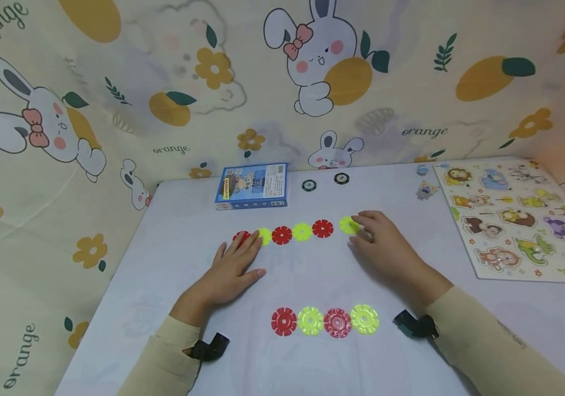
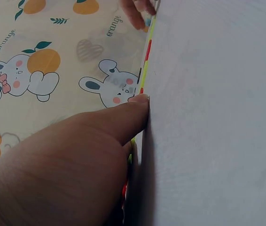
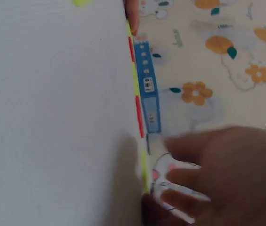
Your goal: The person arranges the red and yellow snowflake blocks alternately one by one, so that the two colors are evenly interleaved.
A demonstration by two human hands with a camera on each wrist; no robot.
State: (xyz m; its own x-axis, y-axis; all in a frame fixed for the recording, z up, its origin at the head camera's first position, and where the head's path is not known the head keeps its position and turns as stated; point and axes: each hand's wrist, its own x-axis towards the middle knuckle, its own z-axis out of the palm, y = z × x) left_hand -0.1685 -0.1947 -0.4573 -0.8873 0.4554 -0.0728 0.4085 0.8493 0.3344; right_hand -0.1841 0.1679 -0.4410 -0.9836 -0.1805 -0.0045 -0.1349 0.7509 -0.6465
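Note:
A row of notched plastic snowflake discs lies across the table, alternating red and yellow. My left hand (image 1: 230,278) rests with straight fingers on its left end, partly covering a red disc (image 1: 239,236) and a yellow disc (image 1: 265,236). Further right come a red disc (image 1: 281,235), a yellow disc (image 1: 302,231) and another red disc (image 1: 322,228). Past a small gap lies a yellow disc (image 1: 348,225), with fingertips of my right hand (image 1: 386,245) at its right edge. In the right wrist view, that hand's fingers (image 3: 184,176) are spread beside the yellow disc (image 3: 144,172).
Nearer me lies a second row of red and yellow discs (image 1: 310,321). Behind the first row are a blue box (image 1: 253,187) and two dark round chips (image 1: 309,185). An animal puzzle board (image 1: 500,220) lies at the right, with small loose figures (image 1: 426,190) beside it.

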